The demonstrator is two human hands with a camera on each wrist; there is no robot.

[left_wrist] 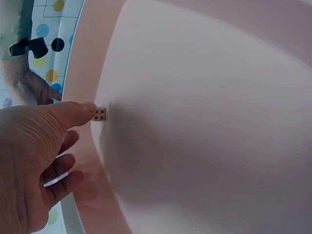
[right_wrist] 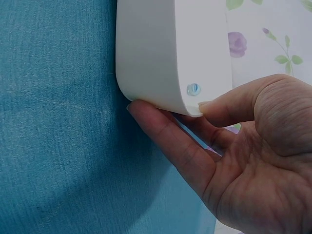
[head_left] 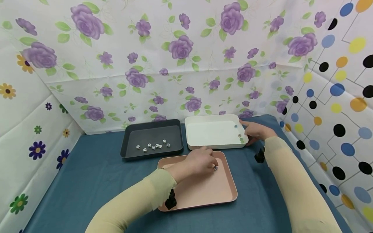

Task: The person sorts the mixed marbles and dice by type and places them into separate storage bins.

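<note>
My left hand (head_left: 200, 160) is over the pink tray (head_left: 210, 191), its thumb and fingertips at a small white die (head_left: 215, 168). In the left wrist view the thumb tip meets the die (left_wrist: 100, 114), which shows red dots; the index finger is hidden behind the thumb. At the right end of the white tray (head_left: 208, 131), my right hand (head_left: 257, 131) grips the corner. The right wrist view has its thumb on the rim and its fingers against the outer wall and underside. Several glass marbles (head_left: 241, 140) lie at that end of the white tray.
A dark grey tray (head_left: 151, 129) with several white dice (head_left: 157, 146) stands to the left of the white tray. Blue cloth (head_left: 96, 181) covers the table. A flowered curtain (head_left: 163, 77) hangs behind, and a dotted one (head_left: 338, 106) borders the right side.
</note>
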